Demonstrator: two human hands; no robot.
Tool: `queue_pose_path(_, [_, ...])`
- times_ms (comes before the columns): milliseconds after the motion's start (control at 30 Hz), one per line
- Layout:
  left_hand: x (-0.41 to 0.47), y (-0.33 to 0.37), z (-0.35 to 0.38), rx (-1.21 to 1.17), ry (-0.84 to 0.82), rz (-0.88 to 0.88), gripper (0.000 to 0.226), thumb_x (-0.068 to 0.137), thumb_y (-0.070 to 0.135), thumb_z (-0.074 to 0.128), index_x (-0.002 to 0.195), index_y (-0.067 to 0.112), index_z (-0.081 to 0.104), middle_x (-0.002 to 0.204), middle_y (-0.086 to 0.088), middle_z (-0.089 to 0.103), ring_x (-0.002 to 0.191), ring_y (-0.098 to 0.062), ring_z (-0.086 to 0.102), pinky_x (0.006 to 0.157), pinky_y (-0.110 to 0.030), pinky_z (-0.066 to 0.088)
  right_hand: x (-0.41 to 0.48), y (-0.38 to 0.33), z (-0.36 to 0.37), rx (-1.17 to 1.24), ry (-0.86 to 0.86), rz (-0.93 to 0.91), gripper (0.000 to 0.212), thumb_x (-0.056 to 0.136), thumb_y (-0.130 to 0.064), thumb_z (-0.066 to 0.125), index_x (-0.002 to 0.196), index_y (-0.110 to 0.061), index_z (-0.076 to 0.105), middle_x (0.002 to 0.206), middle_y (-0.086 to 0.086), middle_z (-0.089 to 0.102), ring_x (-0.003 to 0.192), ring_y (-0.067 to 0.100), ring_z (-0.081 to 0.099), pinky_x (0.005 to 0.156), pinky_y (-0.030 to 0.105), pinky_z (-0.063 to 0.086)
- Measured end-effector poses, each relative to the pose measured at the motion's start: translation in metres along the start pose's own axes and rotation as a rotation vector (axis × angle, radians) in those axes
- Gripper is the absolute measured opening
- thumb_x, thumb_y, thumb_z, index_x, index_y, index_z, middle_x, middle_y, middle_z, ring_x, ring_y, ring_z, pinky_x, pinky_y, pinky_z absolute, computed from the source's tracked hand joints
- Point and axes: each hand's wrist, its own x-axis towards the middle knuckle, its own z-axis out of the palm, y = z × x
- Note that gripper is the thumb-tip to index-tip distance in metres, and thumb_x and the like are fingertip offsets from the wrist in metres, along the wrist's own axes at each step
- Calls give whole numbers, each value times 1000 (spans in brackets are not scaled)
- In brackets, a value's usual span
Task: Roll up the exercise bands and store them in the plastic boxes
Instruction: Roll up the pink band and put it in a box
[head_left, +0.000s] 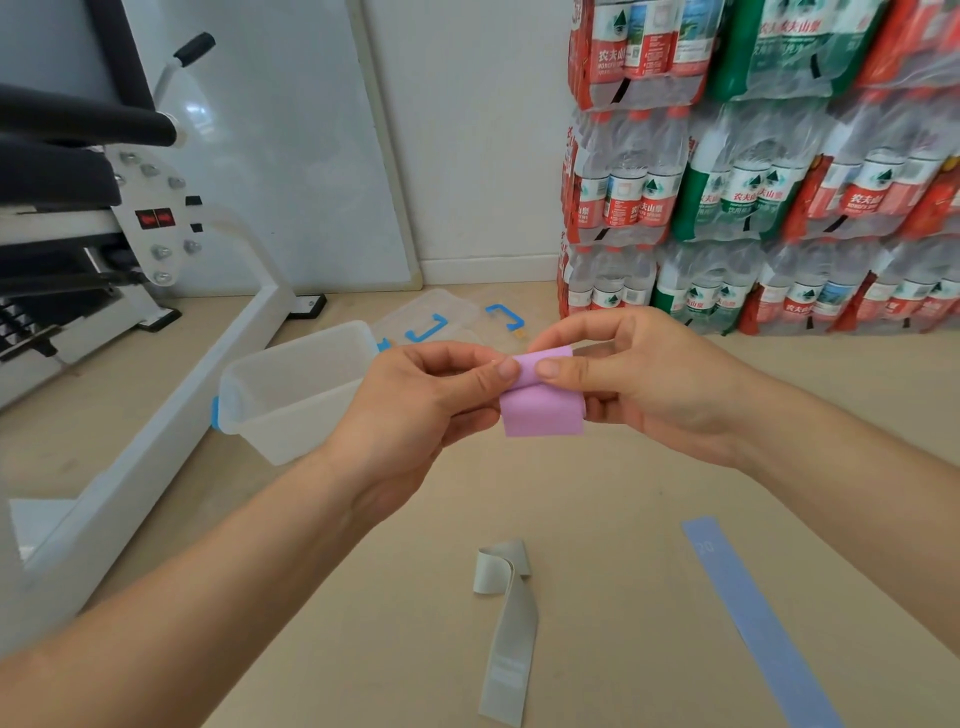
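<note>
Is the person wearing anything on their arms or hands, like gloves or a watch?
No. The left hand and right hand are bare: no gloves or rings, and the nails that show are short and plain. The left forearm and right forearm are bare too, with no sleeve, watch or bracelet in view.

tan floor (623, 493): grey band (511, 639), blue band (753, 618) near; clear box (291, 395), lids (431, 314) farther back.
</note>
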Motion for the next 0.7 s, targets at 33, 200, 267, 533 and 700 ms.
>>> queue_pose_path(33, [0,0,0,-19,1,-1,18,60,22,74,74,12,69,69,0,68,61,-8,62,58,-16,52,1,1,-1,29,-5,-1,10,80,-10,69,83,-19,71,91,13,70,81,19,62,72,28,50])
queue_pose_path(200, [1,-2,1,-58,2,-7,18,61,19,75,75,11,68,70,0,67,63,-9,63,60,-16,53,4,3,-1,87,4,-3,14,84,-10,64,94,-16,73,95,10,71,88,20,64,83,31,50])
queue_pose_path(267, [0,-1,0,-58,-4,-17,16,63,16,75,75,11,66,68,0,66,59,-9,62,58,-17,53,4,3,-1,77,37,-16,17,84,-9,65,99,-15,71,93,11,73,83,18,66,77,28,54])
queue_pose_path(533, [-4,3,0,239,-113,15,13,75,15,75,81,16,63,77,-4,70,75,-15,63,77,-33,47,-1,0,-1,-278,14,-50,32,81,-13,71,111,-23,63,87,6,77,75,16,68,71,32,51])
queue_pose_path(700, [-3,7,-1,195,-111,15,26,65,19,78,89,15,69,78,-7,72,70,-16,61,68,-26,47,-1,-2,-1,-219,-27,-75,34,73,-21,77,96,-19,51,91,10,76,74,17,64,76,36,44])
